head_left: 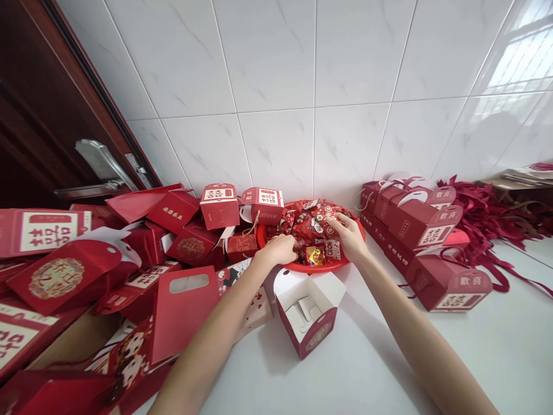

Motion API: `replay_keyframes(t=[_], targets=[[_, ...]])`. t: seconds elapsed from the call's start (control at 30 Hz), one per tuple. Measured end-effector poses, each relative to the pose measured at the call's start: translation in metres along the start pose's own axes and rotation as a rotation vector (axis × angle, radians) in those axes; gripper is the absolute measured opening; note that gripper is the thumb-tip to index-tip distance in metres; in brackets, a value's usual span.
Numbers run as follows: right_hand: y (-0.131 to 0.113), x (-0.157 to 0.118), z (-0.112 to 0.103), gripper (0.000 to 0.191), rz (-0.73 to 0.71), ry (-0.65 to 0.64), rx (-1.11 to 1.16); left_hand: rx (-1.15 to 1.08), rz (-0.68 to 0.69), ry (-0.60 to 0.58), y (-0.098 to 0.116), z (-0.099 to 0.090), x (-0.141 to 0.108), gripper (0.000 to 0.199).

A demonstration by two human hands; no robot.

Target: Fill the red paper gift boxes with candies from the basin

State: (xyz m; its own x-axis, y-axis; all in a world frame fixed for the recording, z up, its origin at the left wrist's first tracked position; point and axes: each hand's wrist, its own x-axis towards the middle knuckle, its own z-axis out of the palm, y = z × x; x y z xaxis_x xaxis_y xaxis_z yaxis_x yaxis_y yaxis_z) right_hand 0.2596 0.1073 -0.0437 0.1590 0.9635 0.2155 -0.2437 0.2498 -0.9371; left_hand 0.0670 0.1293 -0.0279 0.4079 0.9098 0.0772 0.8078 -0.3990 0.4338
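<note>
A red round basin point(317, 268) full of red-wrapped sweets point(314, 226) stands against the tiled wall. My left hand point(281, 250) reaches over its left side, fingers bent down among the sweets; what they hold, if anything, is hidden. At the basin's right side, my right hand point(348, 233) has its fingers on a red packet, and its grip is unclear. A yellow-and-red packet point(315, 255) lies near the front rim. In front of the basin, between my forearms, an open red box point(307, 311) with a white inside shows only its inner flaps.
Many red gift boxes point(185, 311) are heaped on the left side of the white table point(363, 369). Stacked closed boxes point(415, 230) stand to the right, beside a pile of dark red ribbons point(479, 225). A door handle point(101, 167) is at the far left.
</note>
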Motion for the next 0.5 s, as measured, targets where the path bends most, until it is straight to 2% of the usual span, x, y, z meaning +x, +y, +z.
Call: replay_keyframes(t=[0.1,0.23,0.5], targets=[[0.000,0.000,-0.001,0.042,-0.002,-0.006,-0.006,0.245,-0.040,-0.105,0.010,0.002,0.007,0.013],[0.000,0.000,-0.001,0.041,-0.001,-0.014,-0.004,0.364,-0.068,-0.111,0.019,0.004,0.013,0.016],[-0.001,-0.001,-0.001,0.040,-0.028,-0.030,0.000,0.555,-0.096,-0.143,0.030,0.023,0.030,0.029]])
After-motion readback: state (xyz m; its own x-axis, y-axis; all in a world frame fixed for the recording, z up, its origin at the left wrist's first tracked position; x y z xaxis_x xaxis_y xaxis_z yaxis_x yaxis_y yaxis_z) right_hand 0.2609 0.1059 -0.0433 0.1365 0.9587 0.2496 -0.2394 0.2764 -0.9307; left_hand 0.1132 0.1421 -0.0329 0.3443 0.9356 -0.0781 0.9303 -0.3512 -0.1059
